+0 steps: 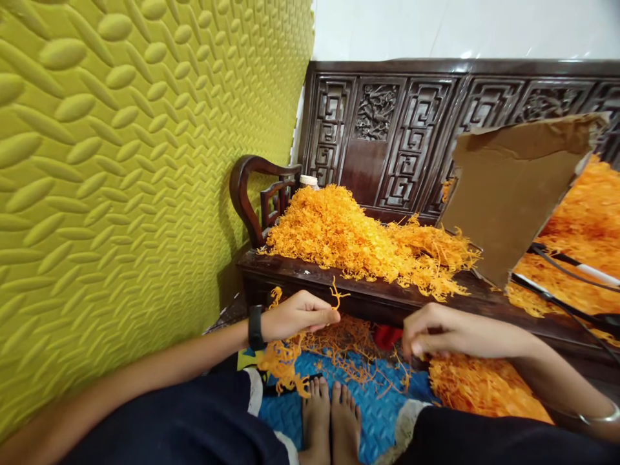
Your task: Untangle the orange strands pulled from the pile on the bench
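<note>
Left hand [295, 316], black wristband: fingers pinched shut on a small orange sprig [338, 297] standing up from the fingertips, just before the front edge of the dark carved bench [368, 300]. Right hand [445, 332]: fingers curled downward, possibly nipping thin orange strands, grip not clear. Large orange heap [358, 239] on the bench seat; cardboard sheet [508, 187] leaning at right; blue floor mat [378, 403] strewn with strands.

Lighting bright and even, soft daylight quality. Glare patches on the white wall [465, 29] at top. Soft shadow beside the armrest [252, 194] on the yellow panel [121, 161]. Wide-angle distortion bends the panel and frame edges. Centre sharp; slight softness toward the right margin.
</note>
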